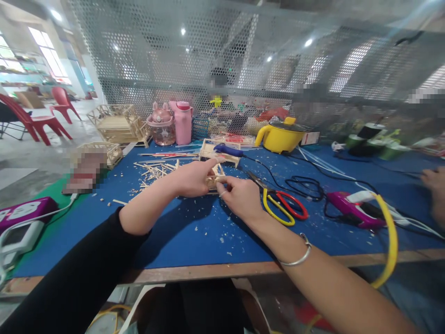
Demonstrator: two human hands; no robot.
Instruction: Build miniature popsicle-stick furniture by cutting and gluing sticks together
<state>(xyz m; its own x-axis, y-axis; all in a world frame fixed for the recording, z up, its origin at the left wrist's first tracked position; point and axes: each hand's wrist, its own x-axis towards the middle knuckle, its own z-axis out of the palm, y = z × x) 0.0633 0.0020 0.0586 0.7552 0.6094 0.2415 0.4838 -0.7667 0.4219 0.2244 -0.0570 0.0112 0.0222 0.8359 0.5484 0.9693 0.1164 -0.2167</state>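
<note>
Blue felt table (194,232), stick-built wooden frame (214,180)

A blue table (194,236) carries a yellow pot (280,137) far off, a pink bottle (182,121), and red-and-yellow scissors (283,206) near right.

The left hand (193,178) comes out of a long black cloth sleeve (79,273) pushed up the arm. The right hand (241,198) has a thin shiny silver bangle (299,256) around its wrist.
</note>
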